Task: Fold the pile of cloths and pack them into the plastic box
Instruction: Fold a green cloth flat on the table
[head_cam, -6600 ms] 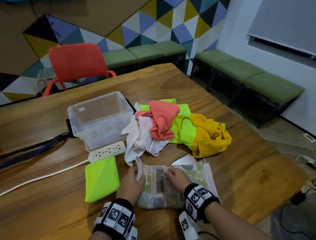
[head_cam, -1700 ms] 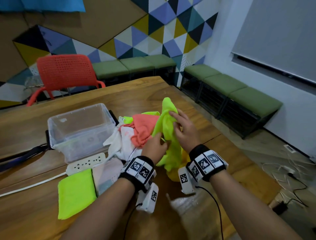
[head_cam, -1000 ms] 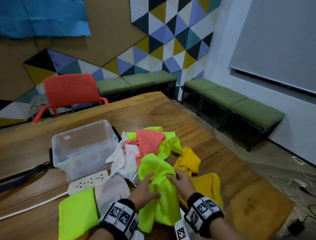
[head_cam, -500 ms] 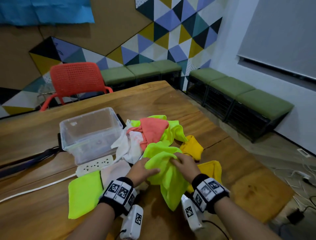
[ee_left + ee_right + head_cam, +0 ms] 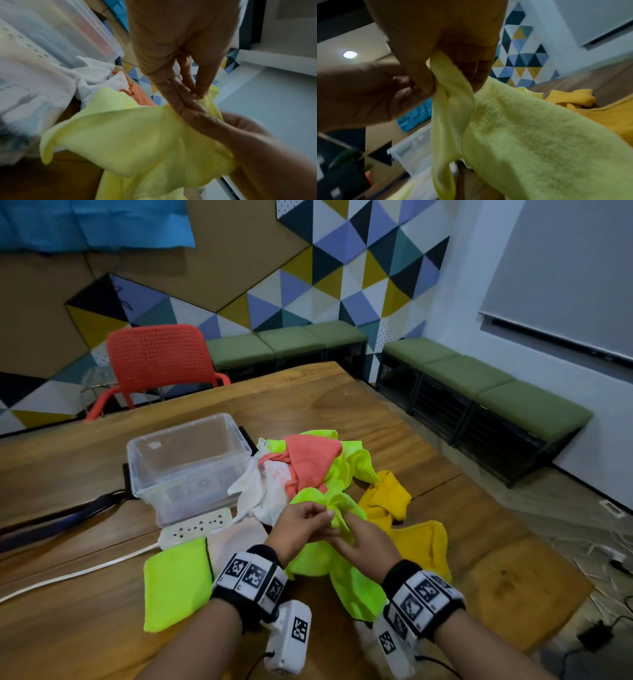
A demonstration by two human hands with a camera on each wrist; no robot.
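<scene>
Over the near table edge, both hands hold a neon yellow-green cloth [image 5: 342, 575]. My left hand [image 5: 322, 513] pinches its top edge between thumb and fingers [image 5: 199, 93]. My right hand [image 5: 342, 534] grips the same bunched edge [image 5: 450, 81] right beside it, and the two hands touch. The rest of the cloth [image 5: 137, 135] hangs down onto the table. Behind lies the pile: a coral cloth [image 5: 310, 460], a white cloth [image 5: 258, 494], another neon cloth [image 5: 358, 465] and a mustard cloth [image 5: 419, 546]. The clear plastic box [image 5: 219, 419] stands open at the left of the pile.
A folded neon cloth [image 5: 174, 580] and a folded pale patterned cloth [image 5: 236, 539] lie side by side at my left. A white power strip [image 5: 195, 527] with its cable lies in front of the box. A red chair [image 5: 154, 361] and green benches [image 5: 479, 385] stand beyond the table.
My hands have drawn close together on one edge of the neon cloth, which was spread between them half a second ago. The cloth now bunches and hangs lower.
</scene>
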